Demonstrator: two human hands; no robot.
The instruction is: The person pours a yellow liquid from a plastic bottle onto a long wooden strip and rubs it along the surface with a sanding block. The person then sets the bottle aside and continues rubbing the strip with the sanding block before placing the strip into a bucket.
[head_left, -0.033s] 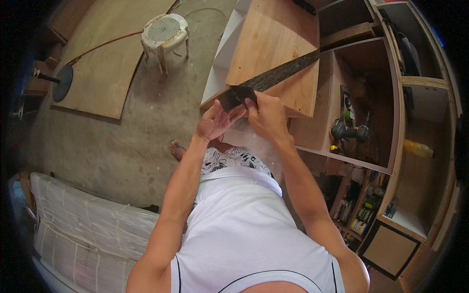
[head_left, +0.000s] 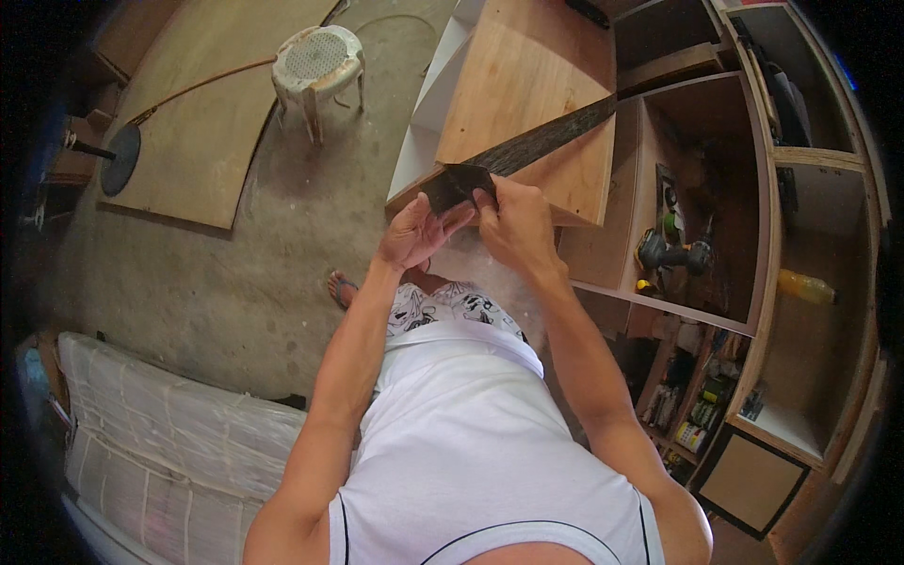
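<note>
A long dark wood-grain strip [head_left: 551, 137] lies diagonally across a pale plywood panel [head_left: 518, 66]. Its near end bends over at the panel's corner, showing a smooth black face. My right hand [head_left: 516, 221] pinches this end, thumb on the black face and the other fingers curled behind. My left hand [head_left: 419, 234] is turned palm up at the lower left edge of the same end, the strip between its thumb and its fairly straight fingers. Part of those fingertips is hidden by the strip.
Right of the panel stands an open cabinet [head_left: 753, 198] holding a cordless drill [head_left: 673, 252]. A yellowish bottle [head_left: 807, 286] lies in the shelving beyond. Across the concrete floor [head_left: 282, 202] are a white plastic stool [head_left: 320, 61] and a large board [head_left: 202, 122]. A plastic-wrapped bundle [head_left: 169, 414] lies lower left.
</note>
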